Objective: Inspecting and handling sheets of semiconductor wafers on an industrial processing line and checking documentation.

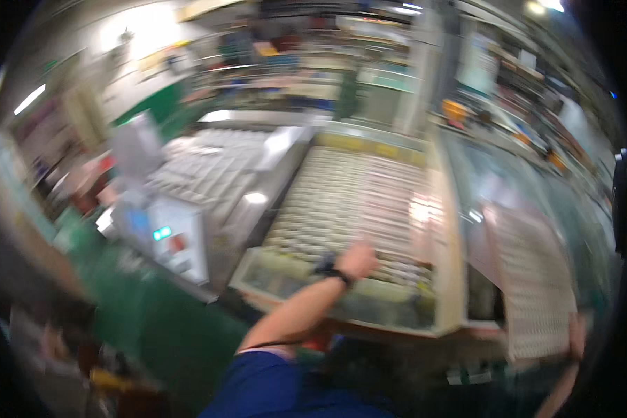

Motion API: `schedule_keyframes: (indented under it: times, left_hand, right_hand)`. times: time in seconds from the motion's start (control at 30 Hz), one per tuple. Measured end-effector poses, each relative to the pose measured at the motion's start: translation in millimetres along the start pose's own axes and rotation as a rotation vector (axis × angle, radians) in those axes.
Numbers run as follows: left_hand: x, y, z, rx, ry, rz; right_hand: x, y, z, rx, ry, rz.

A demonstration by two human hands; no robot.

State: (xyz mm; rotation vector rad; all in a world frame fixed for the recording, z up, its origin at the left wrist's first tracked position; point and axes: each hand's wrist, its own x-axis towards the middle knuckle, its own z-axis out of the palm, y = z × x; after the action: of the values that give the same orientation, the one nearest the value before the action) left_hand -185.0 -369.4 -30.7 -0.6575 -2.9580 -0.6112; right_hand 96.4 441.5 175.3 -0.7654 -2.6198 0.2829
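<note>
The patterned sheet point(533, 279) is on the right side of the view, slanting beyond the front edge of the roller bed point(320, 202). The right hand point(576, 338) is at its lower right edge, the fingers apparently pinching that margin, though blur hides each finger. An edge grip like this probably leaves the broad face untouched and steadies the overhanging end. The roller bed lies between pale side rails, likely so that flat pieces stay supported and guided; whether the pinkish strip on its right half is another sheet or a reflection, I cannot tell.

The left forearm slants up and rightward from a blue sleeve point(258, 380), crossing the bed's front frame, with a dark wristband point(339, 277) at the wrist. The left hand point(359, 261) is over the near rollers; I cannot tell whether its fingers are curled, or touch anything. The right forearm rises steeply from the lower right, well apart from the left.
</note>
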Motion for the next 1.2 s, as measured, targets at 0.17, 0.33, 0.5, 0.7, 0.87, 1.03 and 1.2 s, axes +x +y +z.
schedule_keyframes:
  times: [0.17, 0.33, 0.5, 0.7, 0.87, 1.03, 1.2]
  left_hand:
    - [-28.5, 116.0, -62.4, -0.710, 0.079, -0.050]
    - [-58.5, 274.1, -89.0, -1.596, -0.432, -0.158]
    - [-49.4, 344.2, -78.8, -1.814, -0.686, -0.174]
    - [-38.3, 365.1, -51.7, -1.719, -0.573, -0.079]
    - [-25.2, 373.8, -52.2, -1.779, -0.485, -0.099]
    - [-17.0, 372.3, -62.9, -1.701, -0.425, -0.218]
    - [-24.7, 373.5, -59.3, -1.490, -0.526, -0.126]
  right_hand:
    - [-34.0, -186.7, 9.8, -0.066, -0.131, 0.050]
    - [-40.4, -174.2, -5.7, -0.069, -0.121, 0.122]
    - [-40.0, -173.9, -12.1, -0.104, -0.142, 0.146]
    - [-34.2, -167.7, -5.2, -0.053, -0.121, 0.128]
    - [-19.6, -172.7, -3.8, -0.071, -0.178, 0.143]
    - [-23.5, -191.0, -14.5, -0.086, -0.244, 0.181]
    - [-22.2, -179.5, -11.2, -0.115, -0.198, 0.145]
